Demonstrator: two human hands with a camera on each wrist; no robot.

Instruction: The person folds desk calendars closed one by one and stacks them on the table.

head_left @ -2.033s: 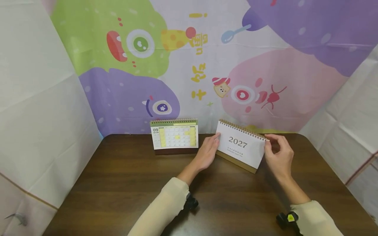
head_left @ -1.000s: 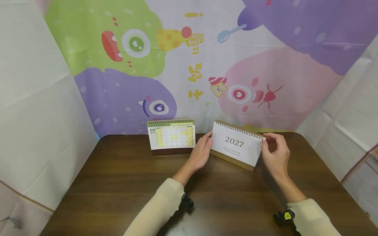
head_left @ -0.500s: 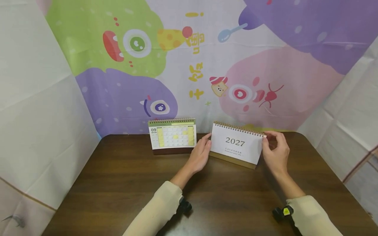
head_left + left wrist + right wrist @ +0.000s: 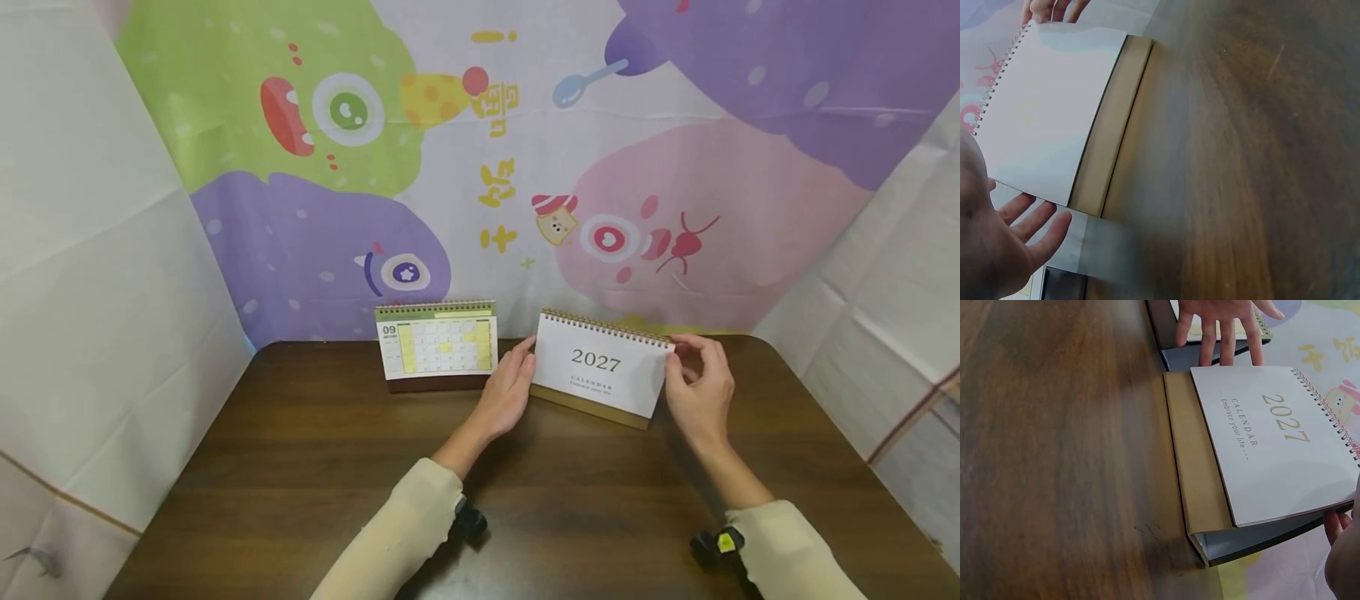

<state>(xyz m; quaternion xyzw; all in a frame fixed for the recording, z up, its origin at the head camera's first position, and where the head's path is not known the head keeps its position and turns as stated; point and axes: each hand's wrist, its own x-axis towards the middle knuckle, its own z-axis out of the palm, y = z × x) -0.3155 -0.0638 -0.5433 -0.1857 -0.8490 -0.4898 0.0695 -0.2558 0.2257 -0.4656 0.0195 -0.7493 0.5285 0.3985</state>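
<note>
A white desk calendar (image 4: 596, 362) marked 2027 stands on its gold-brown base on the wooden table, angled slightly. My left hand (image 4: 506, 392) rests against its left edge; in the right wrist view that hand's fingers (image 4: 1227, 337) are straight and spread. My right hand (image 4: 701, 387) holds the upper right corner, thumb near the front and index finger by the spiral binding; its other fingertips are partly hidden. In the left wrist view the calendar page (image 4: 1060, 106) looks washed out. Left of it stands a second desk calendar (image 4: 438, 342) with a green top and yellow-marked 09 page.
The brown wooden table (image 4: 315, 475) extends in front of both calendars. A cloth backdrop (image 4: 517, 167) with cartoon figures hangs right behind them. White cloth walls (image 4: 97, 208) close off the sides. A black camera (image 4: 471, 523) is on the left wrist and another camera (image 4: 716, 546) on the right.
Between my hands the 2027 calendar has turned, its right end going back, so it faces more squarely forward. Over the last half second almost nothing has moved. The head view has shifted slightly.
</note>
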